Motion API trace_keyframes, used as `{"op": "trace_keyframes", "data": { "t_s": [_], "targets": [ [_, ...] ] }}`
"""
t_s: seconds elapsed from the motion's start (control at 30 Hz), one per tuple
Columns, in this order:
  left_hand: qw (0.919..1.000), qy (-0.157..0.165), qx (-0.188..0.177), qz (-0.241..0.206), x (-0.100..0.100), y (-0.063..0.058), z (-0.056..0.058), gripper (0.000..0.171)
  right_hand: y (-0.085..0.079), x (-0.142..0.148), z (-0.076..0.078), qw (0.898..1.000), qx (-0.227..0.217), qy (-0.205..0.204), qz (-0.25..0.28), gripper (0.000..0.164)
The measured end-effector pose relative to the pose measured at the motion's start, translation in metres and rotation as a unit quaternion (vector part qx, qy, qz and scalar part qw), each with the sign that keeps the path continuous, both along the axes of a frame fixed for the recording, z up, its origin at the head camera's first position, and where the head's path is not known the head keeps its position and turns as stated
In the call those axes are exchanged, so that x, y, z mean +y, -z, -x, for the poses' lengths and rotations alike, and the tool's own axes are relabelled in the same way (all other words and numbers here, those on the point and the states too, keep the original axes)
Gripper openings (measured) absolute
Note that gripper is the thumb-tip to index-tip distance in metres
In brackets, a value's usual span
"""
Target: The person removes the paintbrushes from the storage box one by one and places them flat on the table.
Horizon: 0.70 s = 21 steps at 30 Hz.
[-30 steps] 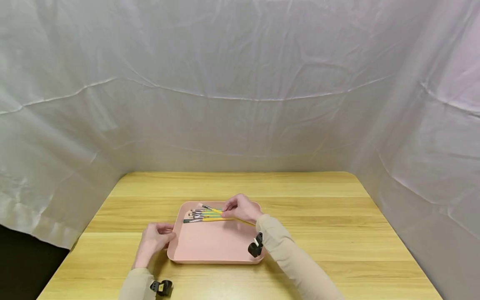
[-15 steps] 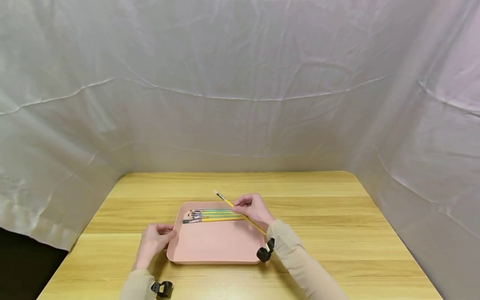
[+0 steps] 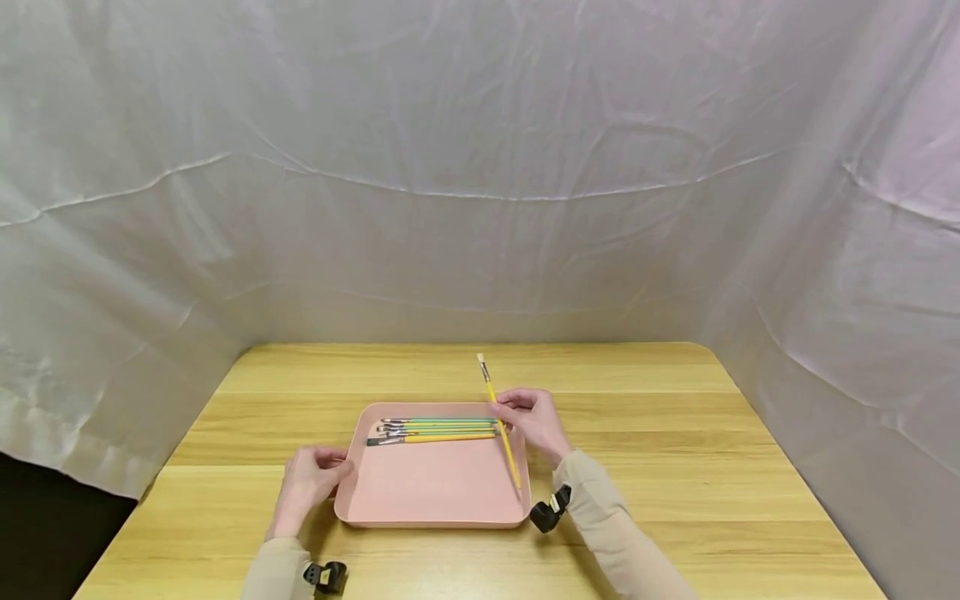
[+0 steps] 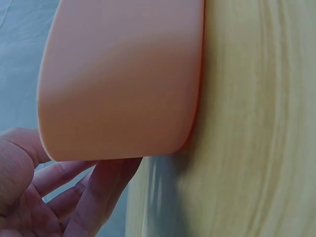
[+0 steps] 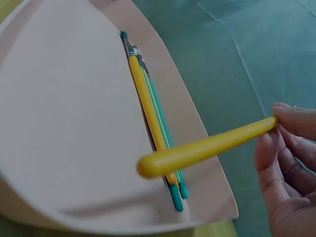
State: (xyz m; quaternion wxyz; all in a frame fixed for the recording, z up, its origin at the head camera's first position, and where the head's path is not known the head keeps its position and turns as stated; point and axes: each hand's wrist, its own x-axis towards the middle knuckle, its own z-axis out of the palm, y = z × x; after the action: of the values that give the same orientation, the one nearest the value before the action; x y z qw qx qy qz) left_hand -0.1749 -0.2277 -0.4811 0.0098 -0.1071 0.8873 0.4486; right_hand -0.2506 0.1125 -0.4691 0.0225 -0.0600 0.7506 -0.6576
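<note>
Currently | R hand (image 3: 537, 425) above tray (image 3: 423, 487), R edge — pinching tilted yel. brush (image 3: 508, 450) | L hand (image 3: 306, 483) — gripping L edge

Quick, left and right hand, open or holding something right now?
Left hand: holding the pink tray at its left edge.
Right hand: pinching a yellow-handled paintbrush.

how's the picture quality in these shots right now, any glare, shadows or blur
Head view: bright and warm, with a pale glare on the table in front of the tray; left wrist: dimmer, with a soft shadow across the tray; right wrist: bluish cast, the near end of the yellow brush slightly soft.
</note>
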Motion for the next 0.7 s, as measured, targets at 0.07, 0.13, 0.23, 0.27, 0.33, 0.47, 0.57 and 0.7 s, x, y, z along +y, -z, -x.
{"op": "trace_keyframes", "data": {
  "t_s": [0.07,0.13,0.23,0.27,0.33,0.47,0.57,0.7],
  "targets": [
    [1.0000,0.001,0.003,0.003,0.000,0.000,0.000,0.028,0.001,0.004,-0.002,1.000,0.002,0.013,0.006,0.025],
    [0.9999,0.002,0.007,0.009,0.000,0.001,0.000,0.028,0.001,0.008,-0.003,0.999,-0.001,0.029,0.014,0.026],
    [0.9999,0.002,0.009,0.012,0.000,0.002,0.000,0.027,0.002,0.014,-0.006,0.998,-0.011,0.055,0.026,0.028],
    [0.9999,0.002,0.009,0.013,0.000,0.003,-0.001,0.028,0.002,0.017,-0.007,0.997,-0.014,0.066,0.028,0.028],
    [0.9999,-0.001,0.007,0.012,0.000,0.003,-0.001,0.028,0.003,0.022,-0.008,0.996,-0.019,0.085,0.030,0.029],
    [0.9999,-0.006,0.006,0.012,0.002,0.004,-0.001,0.028,0.009,0.031,-0.011,0.992,-0.016,0.120,0.023,0.027],
    [0.9998,-0.011,0.007,0.013,0.003,0.004,0.000,0.027,0.014,0.038,-0.013,0.990,-0.011,0.138,0.015,0.027],
    [0.9996,-0.016,0.012,0.018,0.003,0.004,0.000,0.027,0.024,0.044,-0.013,0.988,-0.006,0.157,0.003,0.027]
  ]
}}
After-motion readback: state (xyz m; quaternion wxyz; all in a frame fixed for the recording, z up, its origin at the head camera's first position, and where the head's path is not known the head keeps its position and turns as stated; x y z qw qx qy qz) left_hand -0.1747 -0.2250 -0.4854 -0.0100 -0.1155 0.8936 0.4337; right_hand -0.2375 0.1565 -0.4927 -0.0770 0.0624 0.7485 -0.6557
